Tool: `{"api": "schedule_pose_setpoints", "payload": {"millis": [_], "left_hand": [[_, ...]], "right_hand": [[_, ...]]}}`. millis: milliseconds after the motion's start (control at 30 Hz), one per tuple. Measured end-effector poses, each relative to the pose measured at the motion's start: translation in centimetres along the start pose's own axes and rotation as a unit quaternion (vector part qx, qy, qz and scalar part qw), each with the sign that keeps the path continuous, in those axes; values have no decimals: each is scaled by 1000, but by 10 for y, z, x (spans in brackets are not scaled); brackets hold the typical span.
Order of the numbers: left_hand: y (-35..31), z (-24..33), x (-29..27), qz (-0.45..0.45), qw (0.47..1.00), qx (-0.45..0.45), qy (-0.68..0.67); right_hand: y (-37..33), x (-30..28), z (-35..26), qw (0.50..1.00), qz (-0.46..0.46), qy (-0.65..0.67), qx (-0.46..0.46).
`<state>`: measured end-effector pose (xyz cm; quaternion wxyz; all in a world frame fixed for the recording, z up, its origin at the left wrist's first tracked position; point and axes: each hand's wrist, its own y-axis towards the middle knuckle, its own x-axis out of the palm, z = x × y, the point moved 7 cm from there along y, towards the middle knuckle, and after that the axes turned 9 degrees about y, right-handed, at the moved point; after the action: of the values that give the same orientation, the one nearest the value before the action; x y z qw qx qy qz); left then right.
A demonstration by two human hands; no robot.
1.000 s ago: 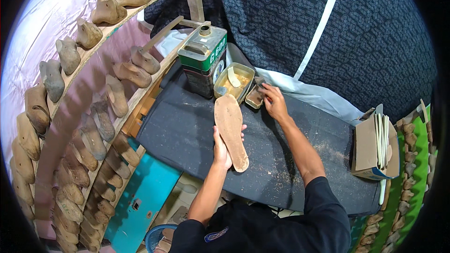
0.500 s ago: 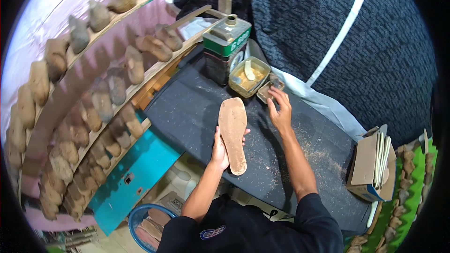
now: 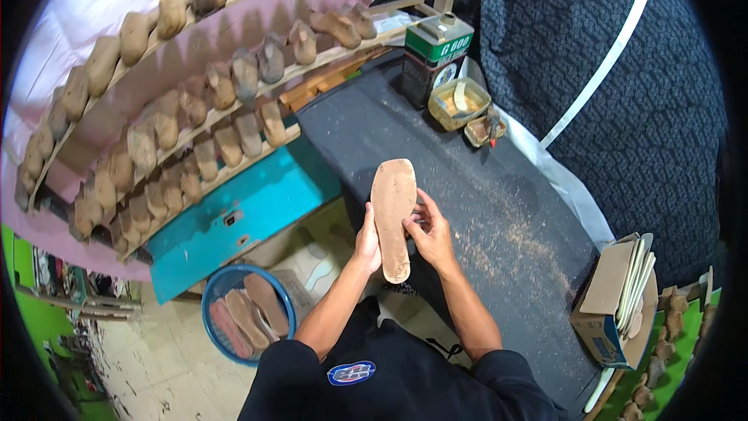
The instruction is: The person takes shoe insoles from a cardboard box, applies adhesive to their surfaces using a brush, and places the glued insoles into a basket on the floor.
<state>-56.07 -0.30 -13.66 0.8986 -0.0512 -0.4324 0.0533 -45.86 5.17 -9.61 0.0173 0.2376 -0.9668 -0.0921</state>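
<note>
A tan shoe insole [image 3: 395, 206] is upright in front of me, wide end up and narrow heel end toward my body. My left hand [image 3: 368, 242] grips its left edge, thumb along the side. On the opposite edge my right hand [image 3: 431, 238] is closed, its fingers bent against the insole and partly behind it. Farther back on the dark-covered table stand a tub of yellowish glue [image 3: 446, 113] with a pale spatula in it and a small box [image 3: 475, 134] with a dark, red-tipped tool on it.
A green and black metal can [image 3: 425, 62] stands behind the tub. Several shoe lasts [image 3: 244, 74] line the shelves at left. A blue basin [image 3: 209, 320] on the floor holds more insoles. On the table's right sits a cardboard box [image 3: 604, 304] of pale strips; dust covers the dark table [image 3: 374, 132].
My right hand has come back from the small box to the insole's right edge. My view has turned left, bringing the blue basin fully in.
</note>
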Motion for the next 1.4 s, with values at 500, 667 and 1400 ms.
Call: {"api": "schedule_pose_setpoints", "payload": {"millis": [500, 667, 1400], "left_hand": [[-169, -56, -85, 174, 964, -41, 195], [-233, -30, -125, 266, 940, 4, 214], [-450, 24, -364, 468, 873, 36, 131]], "right_hand": [[-140, 52, 62, 982, -84, 71, 153], [-160, 120, 73, 961, -160, 118, 192], [-270, 410, 172, 831, -430, -149, 319]]}}
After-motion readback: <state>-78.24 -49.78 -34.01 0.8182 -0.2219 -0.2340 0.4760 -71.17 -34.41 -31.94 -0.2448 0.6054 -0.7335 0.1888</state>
